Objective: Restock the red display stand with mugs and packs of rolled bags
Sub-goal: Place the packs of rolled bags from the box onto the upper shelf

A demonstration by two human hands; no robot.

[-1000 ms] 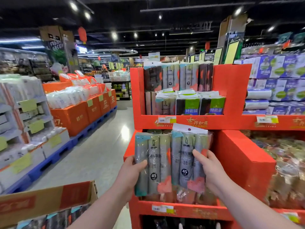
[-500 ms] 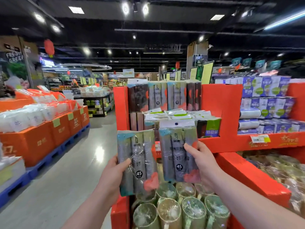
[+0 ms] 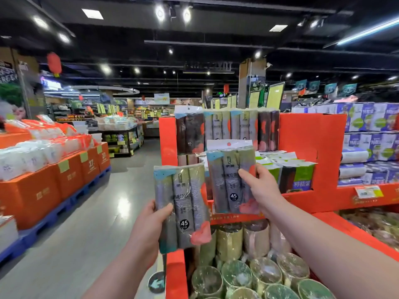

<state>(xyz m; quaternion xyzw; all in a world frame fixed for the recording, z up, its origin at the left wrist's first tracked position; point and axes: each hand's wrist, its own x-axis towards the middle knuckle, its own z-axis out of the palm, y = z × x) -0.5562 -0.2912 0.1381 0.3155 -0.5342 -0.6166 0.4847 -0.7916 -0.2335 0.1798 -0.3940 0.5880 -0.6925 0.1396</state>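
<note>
My left hand (image 3: pixel 154 223) grips a clear pack of three grey rolled bags (image 3: pixel 183 203) by its left edge, held upright in front of the red display stand (image 3: pixel 311 147). My right hand (image 3: pixel 262 186) grips a second, matching pack (image 3: pixel 228 180) by its right edge, raised higher, level with the stand's upper shelf. That shelf holds upright packs of rolled bags (image 3: pixel 228 128) at the back and flat green-labelled packs (image 3: pixel 287 167) in front. Wrapped mugs (image 3: pixel 259 275) fill the tier below my hands.
The grey aisle floor (image 3: pixel 90 234) runs along the left. Orange boxes of white goods (image 3: pixel 49 175) sit on blue pallets there. Stacked tissue packs (image 3: pixel 371 143) rise to the right behind the stand. A further red tier with wrapped goods (image 3: pixel 371 223) lies at right.
Both packs rose from the lower tier toward the upper shelf. My right hand lifted its pack higher than the left. The view tilted up and the mugs below came into sight.
</note>
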